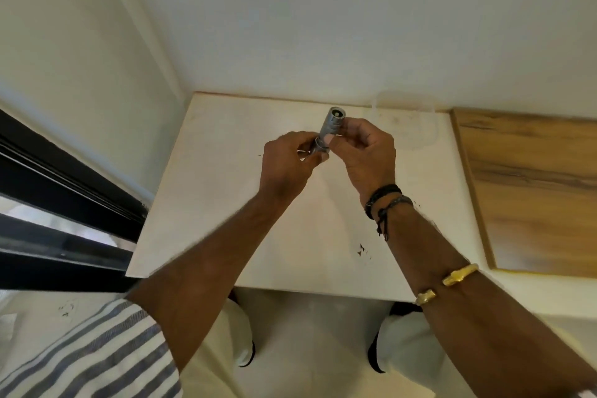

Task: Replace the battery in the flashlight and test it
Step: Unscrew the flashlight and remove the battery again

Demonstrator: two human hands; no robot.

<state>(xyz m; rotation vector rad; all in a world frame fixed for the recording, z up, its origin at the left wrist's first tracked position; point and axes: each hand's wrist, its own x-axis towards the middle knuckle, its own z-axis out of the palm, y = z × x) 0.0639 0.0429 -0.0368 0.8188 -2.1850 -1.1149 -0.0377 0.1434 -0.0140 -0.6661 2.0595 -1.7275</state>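
Both hands' fingers clamped on grey flashlight [328, 131], lower end hidden, perhaps a cap.

Both arms are pointing up from the bottom of the frame and meeting near the middle. The left arm is sticking out of a striped sleeve [97, 355] at the lower left. The right arm is slanting in from the lower right, wearing black bands [386, 203] at the wrist and a gold bangle [447, 283] further down. The left hand [287, 160] is curling its fingers round the lower end of the flashlight [329, 128]. The right hand [368, 155] is pinching it higher up, thumb lying against its side. The hands are sitting just beside each other.
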